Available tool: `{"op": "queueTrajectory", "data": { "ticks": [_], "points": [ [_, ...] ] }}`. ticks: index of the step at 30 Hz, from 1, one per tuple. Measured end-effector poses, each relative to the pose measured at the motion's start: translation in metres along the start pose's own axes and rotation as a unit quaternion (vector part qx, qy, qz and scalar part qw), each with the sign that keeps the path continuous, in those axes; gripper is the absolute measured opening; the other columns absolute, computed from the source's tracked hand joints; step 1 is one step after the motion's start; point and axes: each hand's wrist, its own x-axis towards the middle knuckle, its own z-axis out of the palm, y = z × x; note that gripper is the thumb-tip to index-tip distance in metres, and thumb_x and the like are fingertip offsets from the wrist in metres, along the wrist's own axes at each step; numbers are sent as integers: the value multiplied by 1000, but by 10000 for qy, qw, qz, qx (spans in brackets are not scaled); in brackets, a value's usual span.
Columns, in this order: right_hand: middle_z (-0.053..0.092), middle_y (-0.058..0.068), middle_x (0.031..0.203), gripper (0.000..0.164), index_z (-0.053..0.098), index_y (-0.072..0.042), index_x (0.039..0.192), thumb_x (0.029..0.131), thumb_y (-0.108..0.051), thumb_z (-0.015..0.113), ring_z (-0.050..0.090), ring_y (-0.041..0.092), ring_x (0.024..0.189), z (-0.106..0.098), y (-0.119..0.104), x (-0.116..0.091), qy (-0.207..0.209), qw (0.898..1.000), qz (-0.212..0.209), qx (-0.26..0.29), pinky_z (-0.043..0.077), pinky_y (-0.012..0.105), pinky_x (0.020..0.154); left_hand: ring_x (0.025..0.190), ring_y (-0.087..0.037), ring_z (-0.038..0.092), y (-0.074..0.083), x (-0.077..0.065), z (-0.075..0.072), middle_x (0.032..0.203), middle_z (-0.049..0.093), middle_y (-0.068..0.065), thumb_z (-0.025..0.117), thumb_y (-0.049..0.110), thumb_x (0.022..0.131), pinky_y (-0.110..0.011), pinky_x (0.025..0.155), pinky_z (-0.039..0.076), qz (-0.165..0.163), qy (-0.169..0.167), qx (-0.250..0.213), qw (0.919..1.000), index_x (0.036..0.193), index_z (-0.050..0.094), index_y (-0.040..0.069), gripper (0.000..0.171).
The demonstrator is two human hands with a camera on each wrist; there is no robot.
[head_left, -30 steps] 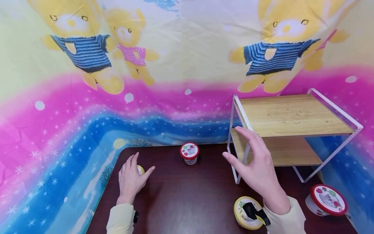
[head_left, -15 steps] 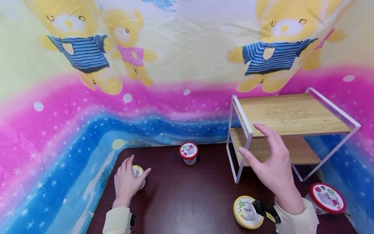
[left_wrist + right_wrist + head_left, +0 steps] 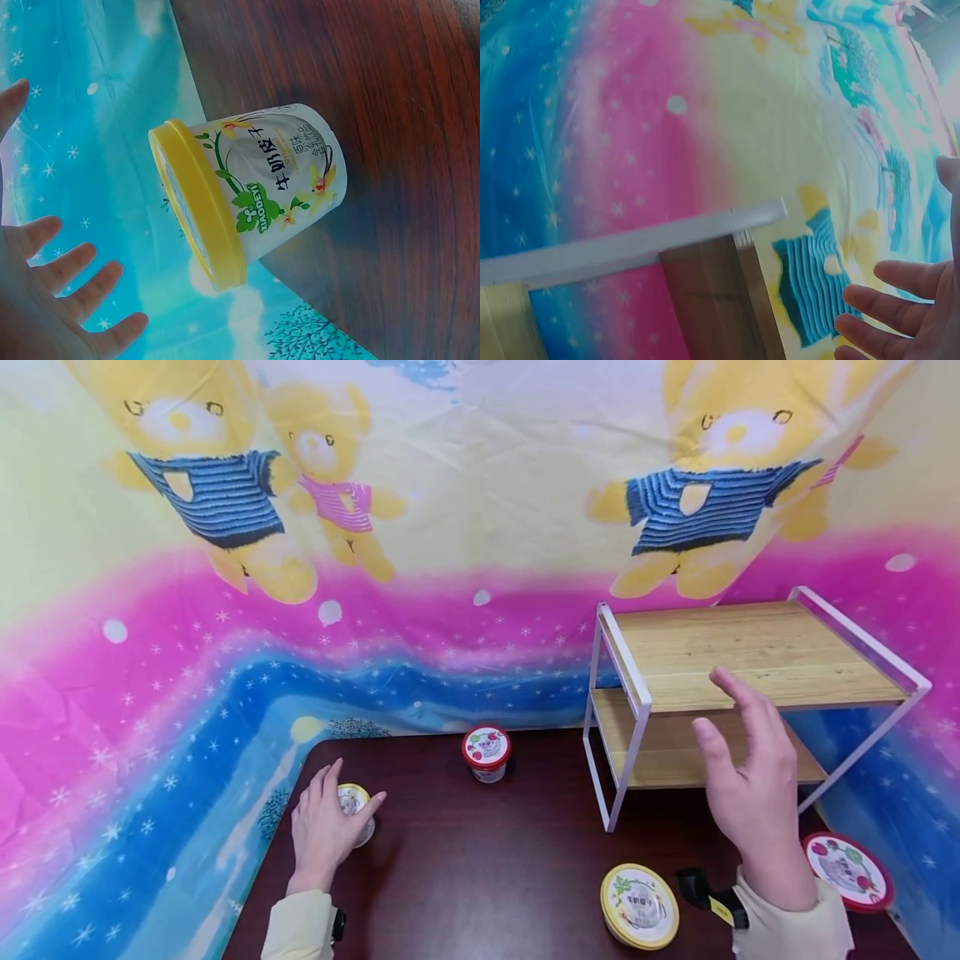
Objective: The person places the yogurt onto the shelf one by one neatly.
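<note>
My left hand (image 3: pixel 322 835) hovers over a paper tub with a yellow lid (image 3: pixel 354 798), at the table's left side. In the left wrist view that tub (image 3: pixel 277 180) stands apart from the spread fingers, its white side printed with green leaves and yellow flowers. My right hand (image 3: pixel 757 802) is raised before the shelf rack (image 3: pixel 757 652), fingers and thumb apart, holding nothing. Another yellow-lidded tub (image 3: pixel 639 906) sits on the table, left of the right wrist. Partly behind the right sleeve is a red-lidded tub (image 3: pixel 851 870).
A second red-lidded tub (image 3: pixel 487 750) stands near the back edge of the dark wood table (image 3: pixel 480 860). The two-tier rack has a white metal frame (image 3: pixel 633 752). A printed bear cloth (image 3: pixel 480 527) hangs behind and along the left side.
My right hand has moved to the right, away from above the front yellow-lidded tub, uncovering it. My left hand has shifted slightly left, and more of the tub beneath it shows.
</note>
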Motion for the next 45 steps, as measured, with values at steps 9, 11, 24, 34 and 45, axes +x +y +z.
{"op": "queueTrajectory", "data": {
  "ticks": [9,11,24,34,45],
  "points": [
    [56,7,144,44,56,-13,147,104,-20,57,46,9,134,-13,15,0,249,9986,389,-245,30,20,106,132,-45,39,-4,-1,-1,153,39,-21,74,69,79,-68,107,29,-37,-20,30,10000,156,38,10,103],
    [56,5,145,44,56,-15,147,103,-20,57,46,10,134,-16,19,0,291,9982,439,-284,31,20,106,132,-45,39,-5,-2,-1,153,39,-21,73,70,79,-68,107,29,-56,-31,56,10000,156,38,10,103],
    [55,-4,144,43,58,-24,146,102,-23,60,48,9,130,-37,37,1,889,9860,1147,-827,31,19,105,134,-47,37,-12,-7,-4,153,38,-23,70,73,80,-70,107,27,-254,-153,148,9995,156,37,8,105],
    [56,-4,142,46,59,-16,144,100,-30,64,49,9,126,-46,58,-5,1418,9740,1193,-1304,32,27,108,132,-48,38,-23,-13,-1,150,39,-24,72,70,81,-70,105,29,-305,-182,175,9992,155,38,7,103],
    [57,-13,133,45,63,-12,138,97,-32,67,49,5,122,-53,83,-1,1986,9581,1361,-1554,31,21,101,131,-48,38,-29,-14,4,148,39,-28,77,63,81,-67,106,31,-374,-245,90,9990,153,38,2,101]
  ]
}}
